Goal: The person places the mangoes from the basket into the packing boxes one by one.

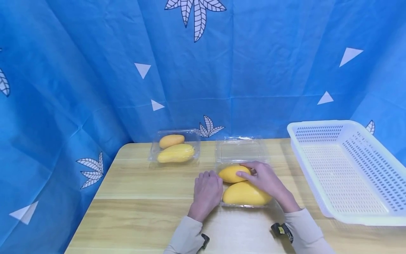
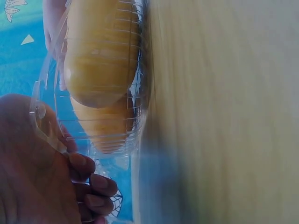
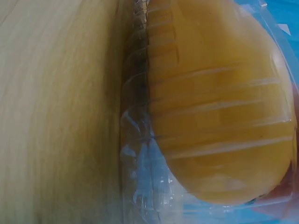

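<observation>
A clear plastic clamshell box (image 1: 242, 205) lies with its lid (image 1: 242, 151) folded back toward the curtain. Two yellow mangoes are in its base: a larger front mango (image 1: 245, 194) and a smaller rear mango (image 1: 234, 174). My right hand (image 1: 264, 178) holds the smaller one, thumb on its near side and fingers behind it. At the box's left side, my left hand (image 1: 207, 190) has its fingers curled at the rim. In the left wrist view, the rim (image 2: 42, 126) passes across the palm beside the fingertips (image 2: 98, 200). The right wrist view shows the larger mango (image 3: 219, 107) through the ribbed wall.
Another clear box (image 1: 198, 155) stands at the back left, holding a small orange-yellow fruit (image 1: 171, 141) and a longer yellow fruit (image 1: 176, 153). On the right is a white plastic basket (image 1: 312, 180). A blue patterned curtain (image 1: 260, 70) hangs behind the wooden table (image 1: 142, 211).
</observation>
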